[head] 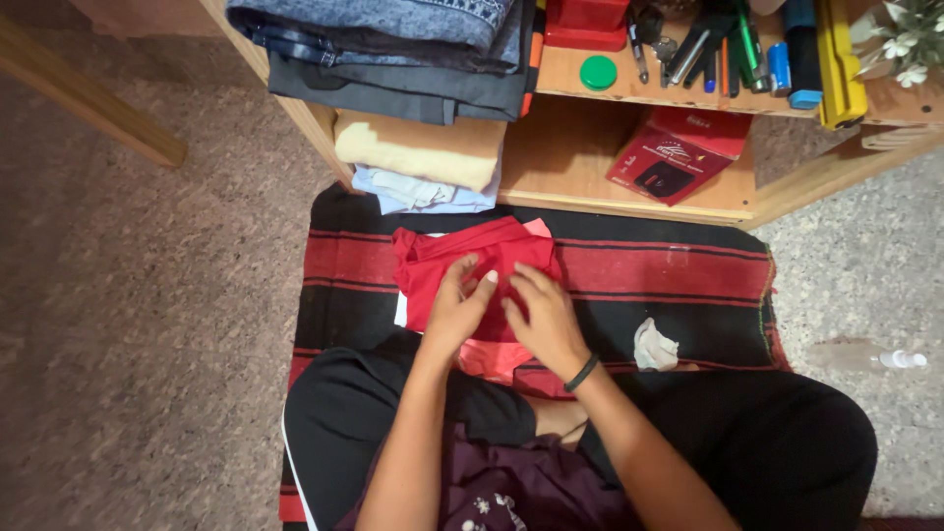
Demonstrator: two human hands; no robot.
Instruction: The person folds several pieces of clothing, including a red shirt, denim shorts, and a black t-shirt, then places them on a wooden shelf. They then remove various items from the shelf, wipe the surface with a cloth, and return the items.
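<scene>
A red garment lies partly folded on a red and black striped rug in front of my crossed legs. My left hand rests on the cloth with its fingers pinching a fold near the middle. My right hand, with a dark band on the wrist, presses on the same garment just to the right, fingertips close to the left hand's. A pink lining shows under the hands at the garment's near edge.
A wooden shelf unit stands beyond the rug, with folded jeans, a yellow and a pale blue folded cloth, a red box, a green lid and several pens. A crumpled white tissue lies on the rug; a clear bottle on the carpet at right.
</scene>
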